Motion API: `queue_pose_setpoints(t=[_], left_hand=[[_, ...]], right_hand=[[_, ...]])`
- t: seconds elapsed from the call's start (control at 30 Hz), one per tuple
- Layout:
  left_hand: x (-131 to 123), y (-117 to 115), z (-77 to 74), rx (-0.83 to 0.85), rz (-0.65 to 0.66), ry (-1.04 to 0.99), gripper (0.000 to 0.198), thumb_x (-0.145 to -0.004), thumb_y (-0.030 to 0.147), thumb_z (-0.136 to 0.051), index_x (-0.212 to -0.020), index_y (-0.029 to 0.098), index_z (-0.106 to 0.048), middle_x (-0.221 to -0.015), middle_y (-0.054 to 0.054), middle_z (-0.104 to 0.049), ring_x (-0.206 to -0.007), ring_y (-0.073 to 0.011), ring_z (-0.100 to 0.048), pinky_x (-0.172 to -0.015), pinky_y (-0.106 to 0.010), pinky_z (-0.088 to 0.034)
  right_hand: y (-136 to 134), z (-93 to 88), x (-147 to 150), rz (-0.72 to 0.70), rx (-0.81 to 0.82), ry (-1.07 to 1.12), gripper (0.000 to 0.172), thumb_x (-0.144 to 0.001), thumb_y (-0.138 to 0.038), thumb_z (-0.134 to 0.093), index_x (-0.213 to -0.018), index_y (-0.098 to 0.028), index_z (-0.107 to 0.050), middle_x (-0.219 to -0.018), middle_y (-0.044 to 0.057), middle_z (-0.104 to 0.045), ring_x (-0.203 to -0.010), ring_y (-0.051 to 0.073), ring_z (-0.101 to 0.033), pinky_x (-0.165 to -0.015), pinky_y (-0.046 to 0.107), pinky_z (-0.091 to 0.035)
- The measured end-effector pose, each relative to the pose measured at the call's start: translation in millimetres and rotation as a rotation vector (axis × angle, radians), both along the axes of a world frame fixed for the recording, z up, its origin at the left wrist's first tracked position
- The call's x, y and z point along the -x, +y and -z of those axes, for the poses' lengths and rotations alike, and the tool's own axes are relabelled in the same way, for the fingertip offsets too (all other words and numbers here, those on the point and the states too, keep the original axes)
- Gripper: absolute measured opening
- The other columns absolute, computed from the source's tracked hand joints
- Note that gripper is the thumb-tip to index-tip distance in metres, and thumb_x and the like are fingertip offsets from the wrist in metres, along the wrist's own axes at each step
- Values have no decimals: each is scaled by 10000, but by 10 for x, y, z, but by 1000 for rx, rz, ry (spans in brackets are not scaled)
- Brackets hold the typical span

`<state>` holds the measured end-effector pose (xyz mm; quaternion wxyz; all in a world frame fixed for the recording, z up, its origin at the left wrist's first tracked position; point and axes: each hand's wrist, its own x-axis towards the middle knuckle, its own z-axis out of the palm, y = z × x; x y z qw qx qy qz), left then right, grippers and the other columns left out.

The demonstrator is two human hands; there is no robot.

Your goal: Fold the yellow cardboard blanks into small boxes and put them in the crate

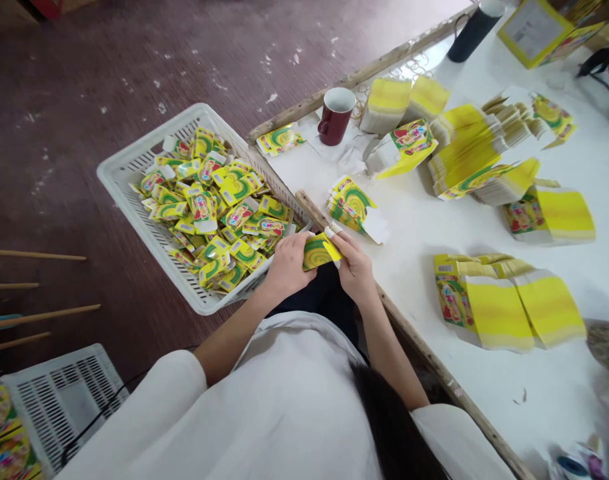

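Note:
A small yellow-and-green printed carton (315, 253) is held between my two hands above my lap, by the table's edge. My left hand (289, 263) wraps around one end of it. At the other end, the fingers of my right hand (354, 263) pinch a yellow flap. To the left is a white plastic basket (149, 250) heaped with many small cartons (201, 207) of the same print. A fanned bunch of flat cartons (351, 203) lies on the table just beyond my right hand.
On the white table (409, 267) stand a maroon mug (335, 119), a dark tumbler (474, 32) and several stacks of flat yellow cartons (524, 307). A wooden strip (434, 373) edges the table. A second crate (67, 400) and wooden sticks (44, 313) are at lower left.

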<state>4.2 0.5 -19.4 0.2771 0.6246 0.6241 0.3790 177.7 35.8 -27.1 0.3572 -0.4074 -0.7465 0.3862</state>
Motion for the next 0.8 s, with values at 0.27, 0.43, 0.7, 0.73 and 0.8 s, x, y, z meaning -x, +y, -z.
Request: queue_pose_setpoints(t=[0.27,0.43,0.7,0.73,0.8], left_hand=[[159,45,-248,137,159,124,515,-640,318,-849,-1121,281,-669,-1095,-54,-750,-1008,-323,-714,-899,-407,-541],[91,48,-256,117,149,144,555,-624,329,-866,-1135,230,-674,-1145,-119,-749,-1084,-380,-702,-973,-478,-528],[466,162,-19,-99,-605,-822,638,-686,645,-829,-1140,280,-568,-1235,-73,-665,-1251,-245,-625,-1057,-365,-509],[521,189,14,-99,-729,-940,602,-727,702,-767,-1109,285,-562,-1279,-80,-641,-1322,-232,-580,-1093,-362,-484],[560,211,70,-14,-825,-1099,542,-767,721,-718,-1041,279,-561,-1326,-89,-610,-1393,-216,-522,-1127,-358,-453]], right_hand=[[133,-101,-228,-295,21,-141,286,-966,-291,-583,-1229,-273,-694,-1436,140,-589,-1389,307,-557,-1117,517,-489],[105,-141,-141,-260,58,-51,304,-904,-371,-683,-1159,-217,-621,-1363,177,-576,-1319,324,-579,-1072,512,-516],[491,11,-212,357,132,-148,373,-881,-396,-704,-1160,-223,-528,-1180,122,-622,-1007,241,-638,-909,397,-559],[607,19,-259,447,135,-213,284,-895,-348,-682,-1098,-208,-542,-1167,141,-609,-994,246,-618,-923,414,-535],[805,46,-311,550,150,-304,234,-867,-286,-709,-1001,-193,-541,-1128,163,-578,-1028,278,-579,-993,470,-468]])
